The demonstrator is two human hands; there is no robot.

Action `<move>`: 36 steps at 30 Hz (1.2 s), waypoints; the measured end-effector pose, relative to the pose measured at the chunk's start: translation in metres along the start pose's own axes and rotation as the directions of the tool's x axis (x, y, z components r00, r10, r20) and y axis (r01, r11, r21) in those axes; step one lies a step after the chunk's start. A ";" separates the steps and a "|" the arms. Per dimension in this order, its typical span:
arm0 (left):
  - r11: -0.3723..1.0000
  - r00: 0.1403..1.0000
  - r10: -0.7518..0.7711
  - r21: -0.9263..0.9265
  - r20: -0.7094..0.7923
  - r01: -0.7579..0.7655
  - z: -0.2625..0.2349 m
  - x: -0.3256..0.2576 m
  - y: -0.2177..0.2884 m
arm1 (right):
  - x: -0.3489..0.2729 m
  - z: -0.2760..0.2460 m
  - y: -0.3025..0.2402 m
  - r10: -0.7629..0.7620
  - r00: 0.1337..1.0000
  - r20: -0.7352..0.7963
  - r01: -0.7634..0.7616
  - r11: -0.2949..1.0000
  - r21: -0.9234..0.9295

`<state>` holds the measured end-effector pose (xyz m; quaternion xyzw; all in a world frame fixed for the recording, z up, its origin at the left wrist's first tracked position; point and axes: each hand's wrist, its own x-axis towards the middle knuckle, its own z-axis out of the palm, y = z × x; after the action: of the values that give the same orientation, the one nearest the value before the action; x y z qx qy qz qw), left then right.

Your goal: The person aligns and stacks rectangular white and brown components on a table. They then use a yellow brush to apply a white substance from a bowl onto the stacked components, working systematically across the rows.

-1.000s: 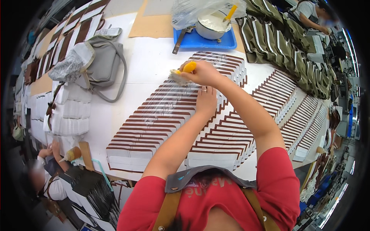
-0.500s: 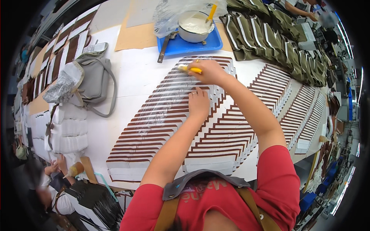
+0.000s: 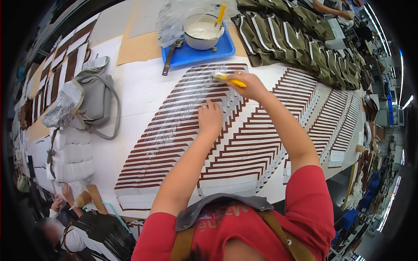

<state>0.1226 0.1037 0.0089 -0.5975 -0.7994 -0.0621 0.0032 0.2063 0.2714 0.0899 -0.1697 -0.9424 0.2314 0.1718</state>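
Observation:
My right hand [image 3: 249, 85] grips the yellow handle of a glue brush [image 3: 233, 80]. Its whitish bristles touch the upper part of a long fan of overlapping brown-edged white pieces [image 3: 161, 148]. Shiny wet streaks run down that fan's left side. My left hand [image 3: 210, 116] lies with fingers stretched out on the right part of the same fan, just below the brush. Beyond the fan, a white pot [image 3: 201, 43] of creamy paste with a second yellow-handled brush [image 3: 220, 15] in it stands on a blue tray [image 3: 226, 47].
More fanned rows [image 3: 244, 156] spread to the right. Olive strips with white edges [image 3: 283, 37] are heaped at the far right. A grey bag [image 3: 96, 98] sits at left, and a dark flat blade [image 3: 169, 60] leans on the tray. Another person's hands [image 3: 61, 200] show at lower left.
The brush in my right hand has shifted right across the fan, its handle now angled down to the right. My left hand stays on the pieces. The whole view has slid slightly.

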 end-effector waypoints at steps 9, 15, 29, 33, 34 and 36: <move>1.000 1.000 0.014 -0.018 0.014 -0.013 -0.008 0.002 0.005 | 0.001 -0.033 0.081 0.366 0.848 -0.384 -0.291 0.926 0.240; 1.000 1.000 0.015 0.001 0.017 -0.015 -0.005 0.002 0.005 | 0.002 -0.020 0.091 0.356 0.871 -0.338 -0.292 0.930 0.225; 1.000 1.000 0.012 -0.019 0.004 -0.012 -0.007 0.002 0.007 | 0.009 -0.022 0.088 0.344 0.778 -0.525 -0.257 0.938 0.234; 1.000 1.000 0.012 -0.028 0.003 -0.012 -0.010 0.001 0.005 | 0.006 -0.033 0.063 0.464 0.841 -0.278 -0.363 0.865 0.345; 1.000 1.000 0.013 -0.028 0.015 -0.012 -0.008 0.001 0.005 | 0.004 -0.030 0.055 0.427 0.877 -0.221 -0.328 0.868 0.373; 1.000 0.999 0.009 -0.022 0.042 -0.008 -0.004 0.002 0.004 | 0.007 -0.021 0.027 0.154 0.962 -0.223 -0.097 0.964 0.248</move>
<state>0.1256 0.1059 0.0132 -0.6021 -0.7961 -0.0583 -0.0200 0.2151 0.3049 0.0961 -0.2347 -0.8678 0.3294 0.2885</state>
